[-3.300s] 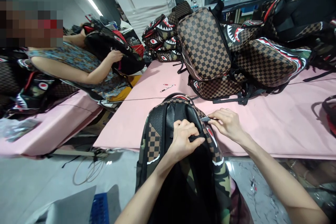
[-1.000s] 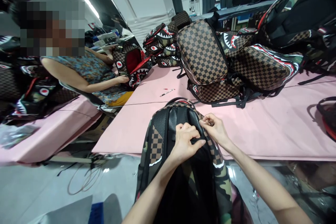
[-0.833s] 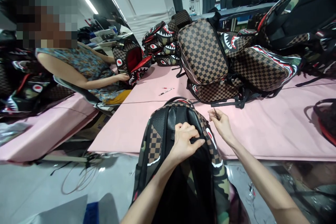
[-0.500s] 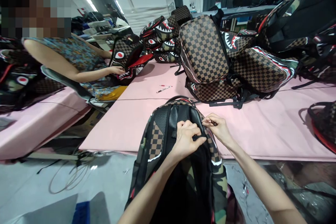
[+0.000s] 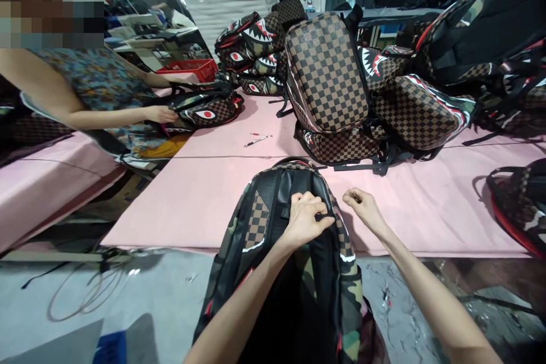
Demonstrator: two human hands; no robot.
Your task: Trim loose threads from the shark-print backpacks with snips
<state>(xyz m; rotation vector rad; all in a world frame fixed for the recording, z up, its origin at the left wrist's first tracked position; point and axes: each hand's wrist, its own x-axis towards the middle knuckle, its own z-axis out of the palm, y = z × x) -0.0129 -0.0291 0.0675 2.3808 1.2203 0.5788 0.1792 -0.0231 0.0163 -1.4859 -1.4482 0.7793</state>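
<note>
A black backpack [image 5: 256, 222] with brown checked panels and camouflage sides stands upright before me at the table edge, its strap side facing me. My left hand [image 5: 307, 217] lies over its upper back, fingers curled round a black shoulder strap [image 5: 322, 261]. To the right of the bag, just apart from it and above the pink table, is my right hand [image 5: 362, 207]. Its fingers are pinched together, and a small dark thing shows between them, too small to name.
Checked backpacks [image 5: 328, 74] with shark-mouth prints are piled at the back of the pink table [image 5: 170, 199]. Pens [image 5: 258, 139] lie near the middle. At left a co-worker [image 5: 94, 91] handles another backpack [image 5: 205, 108]. One more bag [image 5: 520, 199] sits at the right edge.
My right hand has drawn away to the right from the backpack's edge. My left hand stays on the strap. The co-worker's backpack has tipped down from upright to lying flatter.
</note>
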